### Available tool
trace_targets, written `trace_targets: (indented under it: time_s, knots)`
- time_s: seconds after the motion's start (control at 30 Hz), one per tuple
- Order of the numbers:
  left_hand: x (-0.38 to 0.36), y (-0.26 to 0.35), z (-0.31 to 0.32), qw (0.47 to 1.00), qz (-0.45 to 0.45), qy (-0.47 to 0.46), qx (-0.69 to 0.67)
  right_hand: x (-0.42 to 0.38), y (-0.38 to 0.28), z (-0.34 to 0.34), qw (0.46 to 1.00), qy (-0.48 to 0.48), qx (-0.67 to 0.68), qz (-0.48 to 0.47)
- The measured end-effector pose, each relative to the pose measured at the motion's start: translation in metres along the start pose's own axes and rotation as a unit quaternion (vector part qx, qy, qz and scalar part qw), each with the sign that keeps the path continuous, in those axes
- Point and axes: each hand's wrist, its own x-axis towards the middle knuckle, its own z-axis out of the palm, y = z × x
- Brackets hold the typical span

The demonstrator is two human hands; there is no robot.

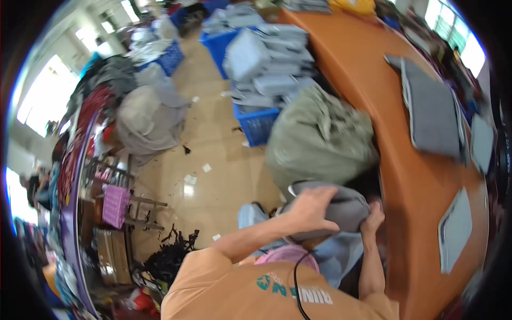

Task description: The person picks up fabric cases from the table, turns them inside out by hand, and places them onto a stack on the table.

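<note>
A dark grey cloth piece (349, 205) lies bunched and curved over my lap. My left hand (312, 210) rests across its left part, thumb spread away from the fingers. At the cloth's right end my right hand (372, 218) is closed round the edge. Just beyond the cloth stands a large, full olive-green sack (322, 141). Beneath my hands are light blue trousers (338, 258) and part of a pink seat (288, 256). The underside of the cloth is hidden.
An orange-brown table (354, 69) runs along my right, bearing grey folded pieces (434, 109). Blue crates (258, 125) stacked with grey packs stand ahead. At left are a wooden stool (141, 205), a black heap (173, 256) and a cloth-covered pile (146, 117). Scraps dot the tiled floor.
</note>
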Motion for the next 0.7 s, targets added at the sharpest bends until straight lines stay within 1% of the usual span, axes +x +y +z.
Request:
trace_targets:
  time_s: [0.07, 0.1, 0.13, 0.17, 0.2, 0.23, 0.27, 0.3, 0.33, 0.4, 0.43, 0.57, 0.6, 0.63, 0.67, 0.7]
  knots:
    - [-0.028, -0.006, 0.024, 0.997, -0.073, -0.017, 0.004, -0.008, 0.013, 0.000, 0.994, -0.053, -0.096, -0.002]
    - [-0.032, -0.012, 0.035, 0.998, -0.054, -0.016, 0.035, -0.030, 0.047, 0.028, 0.997, -0.026, -0.021, -0.071]
    - [-0.035, -0.012, 0.044, 0.997, -0.036, -0.009, 0.064, -0.031, 0.050, 0.025, 0.998, -0.028, -0.043, -0.042]
    - [-0.030, -0.012, 0.045, 0.998, -0.024, -0.023, 0.049, -0.010, 0.038, 0.034, 0.994, -0.018, 0.032, -0.099]
    - [-0.023, -0.012, 0.039, 0.999, -0.023, -0.009, 0.028, 0.007, 0.026, 0.043, 0.980, -0.003, 0.111, -0.162]
    - [-0.021, -0.011, 0.028, 1.000, -0.028, 0.008, 0.010, 0.015, 0.010, 0.031, 0.971, -0.031, 0.206, -0.119]
    - [-0.011, -0.016, 0.021, 1.000, -0.020, 0.009, 0.010, 0.016, 0.005, 0.023, 0.974, -0.032, 0.205, -0.090]
    - [-0.002, -0.021, 0.016, 0.999, -0.023, 0.003, -0.035, 0.014, 0.001, 0.015, 0.976, -0.036, 0.206, -0.063]
    - [0.004, -0.025, 0.011, 0.996, -0.032, -0.004, -0.080, 0.014, -0.006, 0.000, 0.976, -0.038, 0.205, -0.066]
    - [0.004, -0.030, 0.010, 0.983, -0.058, -0.021, -0.171, 0.012, -0.015, -0.026, 0.984, 0.000, 0.141, -0.111]
    - [0.003, -0.028, 0.011, 0.983, -0.062, -0.026, -0.172, 0.008, -0.009, -0.023, 0.984, -0.002, 0.141, -0.105]
    - [-0.009, 0.002, 0.033, 0.977, -0.080, -0.072, -0.182, -0.032, 0.040, -0.013, 0.972, -0.005, 0.231, -0.051]
    - [-0.008, 0.005, 0.041, 0.995, -0.016, -0.003, -0.097, -0.037, 0.050, 0.005, 0.978, 0.010, 0.195, -0.078]
    - [-0.002, 0.005, 0.044, 0.996, 0.055, 0.070, -0.004, -0.034, 0.058, 0.025, 0.980, 0.034, 0.163, -0.109]
    - [0.005, 0.012, 0.043, 0.995, 0.059, 0.077, 0.003, -0.023, 0.047, 0.027, 0.978, 0.038, 0.169, -0.116]
    - [0.007, 0.025, 0.039, 0.995, 0.082, 0.053, 0.029, -0.010, 0.037, 0.026, 0.979, 0.053, 0.183, -0.073]
